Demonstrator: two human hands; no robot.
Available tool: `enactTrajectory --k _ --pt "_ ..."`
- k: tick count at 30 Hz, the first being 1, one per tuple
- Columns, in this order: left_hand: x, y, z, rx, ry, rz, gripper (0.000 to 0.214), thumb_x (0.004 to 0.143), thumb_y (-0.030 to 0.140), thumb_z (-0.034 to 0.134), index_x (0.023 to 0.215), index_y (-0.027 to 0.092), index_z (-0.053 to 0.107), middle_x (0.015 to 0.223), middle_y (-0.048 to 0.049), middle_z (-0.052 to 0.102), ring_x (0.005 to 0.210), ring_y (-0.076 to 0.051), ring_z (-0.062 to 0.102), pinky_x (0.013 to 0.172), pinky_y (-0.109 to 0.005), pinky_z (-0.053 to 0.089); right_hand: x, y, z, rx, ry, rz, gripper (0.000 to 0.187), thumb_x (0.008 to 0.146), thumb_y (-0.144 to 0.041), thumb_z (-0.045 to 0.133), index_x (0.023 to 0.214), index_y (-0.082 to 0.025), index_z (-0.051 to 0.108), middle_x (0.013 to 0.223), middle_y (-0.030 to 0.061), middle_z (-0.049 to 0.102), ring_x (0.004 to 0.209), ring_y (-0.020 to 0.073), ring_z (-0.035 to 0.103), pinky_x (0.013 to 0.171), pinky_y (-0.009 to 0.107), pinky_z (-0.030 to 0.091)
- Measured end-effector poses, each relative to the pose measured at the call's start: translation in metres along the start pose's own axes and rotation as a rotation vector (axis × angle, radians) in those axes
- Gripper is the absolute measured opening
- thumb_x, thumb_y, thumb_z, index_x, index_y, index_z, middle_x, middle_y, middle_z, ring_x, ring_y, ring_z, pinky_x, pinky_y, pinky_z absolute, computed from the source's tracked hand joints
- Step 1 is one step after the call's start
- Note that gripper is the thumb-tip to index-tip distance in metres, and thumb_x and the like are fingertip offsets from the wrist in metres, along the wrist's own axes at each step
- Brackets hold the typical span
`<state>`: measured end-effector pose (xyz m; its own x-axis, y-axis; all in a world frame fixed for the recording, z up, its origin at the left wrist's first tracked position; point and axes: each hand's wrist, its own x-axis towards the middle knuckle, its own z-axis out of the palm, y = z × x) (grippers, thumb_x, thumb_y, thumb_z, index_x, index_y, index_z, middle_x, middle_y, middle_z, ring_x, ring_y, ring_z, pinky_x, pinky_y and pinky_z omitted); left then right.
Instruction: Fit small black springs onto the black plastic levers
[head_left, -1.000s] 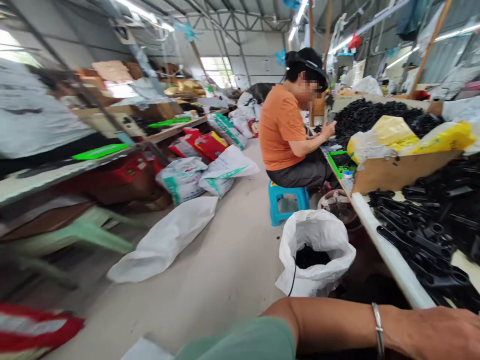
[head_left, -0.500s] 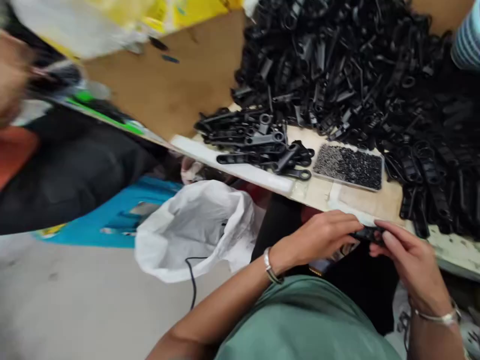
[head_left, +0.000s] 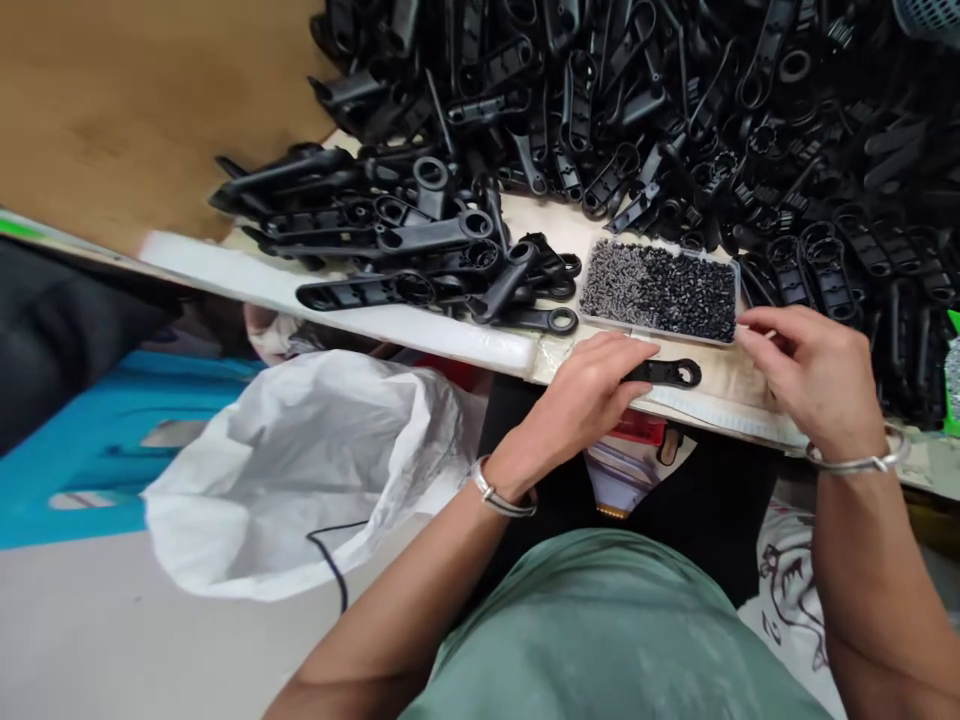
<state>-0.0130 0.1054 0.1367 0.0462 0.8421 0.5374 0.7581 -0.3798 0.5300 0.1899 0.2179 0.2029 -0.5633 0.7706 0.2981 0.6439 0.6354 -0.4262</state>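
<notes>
My left hand (head_left: 596,385) is closed on one end of a black plastic handle piece (head_left: 675,373). The piece's ring-shaped end sticks out to the right, over the table's front edge. My right hand (head_left: 817,370) is at the right front corner of a clear shallow tray (head_left: 660,335). Its thumb and index finger are pinched together, and anything between them is too small to make out. Tiny black and grey parts (head_left: 660,285) fill the tray. Left of the tray lies a loose pile of similar black handle pieces (head_left: 420,235).
A large heap of black plastic pieces (head_left: 600,100) covers the back of the table, with more at the right. A white foam strip (head_left: 337,310) lies along the front edge. Below it stands an open white sack (head_left: 225,480) beside a blue plastic item (head_left: 105,460).
My hands have come apart, after both being on the black piece below the table edge. The left brought it up over the edge; the right moved to the tray. The view shifted closer and rightward.
</notes>
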Motion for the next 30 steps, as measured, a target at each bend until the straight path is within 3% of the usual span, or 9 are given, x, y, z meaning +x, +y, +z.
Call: enactTrajectory --k 2,6,12,16,22,26,30 --pt "0.001 0.0 -0.001 -0.025 0.024 -0.011 0.031 0.084 0.013 0.07 0.114 0.011 0.062 0.104 -0.0109 0.072 0.097 -0.021 0.067 0.086 -0.036 0.056 0.018 0.0 0.003 -0.188 -0.063 -0.083 0.016 0.087 -0.026 0.065 0.098 -0.022 0.075 0.09 0.0068 0.07 0.077 0.0228 0.066 0.074 0.037 0.052" --pt "0.003 -0.002 -0.001 -0.056 0.011 -0.005 0.026 0.086 0.012 0.068 0.111 0.012 0.064 0.1 -0.009 0.073 0.093 -0.019 0.067 0.084 -0.034 0.056 0.039 0.003 0.019 -0.42 -0.118 -0.11 0.012 0.085 -0.03 0.067 0.091 -0.024 0.075 0.09 0.0072 0.069 0.075 0.0235 0.063 0.065 0.034 0.048" --pt "0.006 -0.007 -0.001 -0.103 -0.004 -0.016 0.025 0.085 0.011 0.069 0.109 0.013 0.066 0.098 -0.0071 0.073 0.092 -0.018 0.068 0.083 -0.032 0.056 0.049 0.009 0.035 -0.457 -0.156 -0.124 0.011 0.085 -0.03 0.066 0.082 -0.024 0.074 0.08 0.0065 0.068 0.068 0.0214 0.06 0.061 0.032 0.045" --pt "0.006 -0.006 -0.003 -0.112 -0.004 -0.032 0.026 0.083 0.01 0.07 0.108 0.012 0.067 0.097 -0.0068 0.073 0.092 -0.017 0.068 0.083 -0.031 0.057 0.051 -0.001 0.025 -0.435 -0.187 -0.092 0.01 0.084 -0.023 0.065 0.086 -0.023 0.075 0.087 0.0071 0.07 0.074 0.0245 0.064 0.065 0.034 0.047" --pt "0.002 0.002 -0.001 -0.176 0.075 -0.044 0.017 0.088 0.013 0.066 0.105 0.016 0.067 0.102 -0.0055 0.073 0.094 -0.015 0.07 0.085 -0.027 0.057 -0.001 -0.018 0.004 -0.02 -0.182 -0.041 0.018 0.091 -0.027 0.059 0.088 -0.022 0.076 0.079 0.0023 0.074 0.068 0.0201 0.068 0.068 0.031 0.051" --pt "-0.002 0.014 0.004 -0.175 0.166 -0.04 0.007 0.089 0.015 0.065 0.095 0.016 0.067 0.104 -0.0056 0.073 0.093 -0.014 0.07 0.086 -0.025 0.059 -0.041 -0.024 0.019 0.146 -0.08 0.106 0.022 0.091 -0.03 0.059 0.1 -0.021 0.076 0.089 0.004 0.076 0.073 0.0205 0.07 0.07 0.031 0.054" --pt "-0.006 0.027 0.012 -0.129 0.24 -0.033 0.001 0.088 0.013 0.066 0.088 0.014 0.066 0.106 -0.0078 0.073 0.095 -0.013 0.071 0.087 -0.024 0.059 -0.05 -0.028 0.035 0.196 -0.008 0.186 0.022 0.089 -0.028 0.057 0.092 -0.019 0.076 0.075 0.0029 0.073 0.057 0.0157 0.064 0.056 0.026 0.049"
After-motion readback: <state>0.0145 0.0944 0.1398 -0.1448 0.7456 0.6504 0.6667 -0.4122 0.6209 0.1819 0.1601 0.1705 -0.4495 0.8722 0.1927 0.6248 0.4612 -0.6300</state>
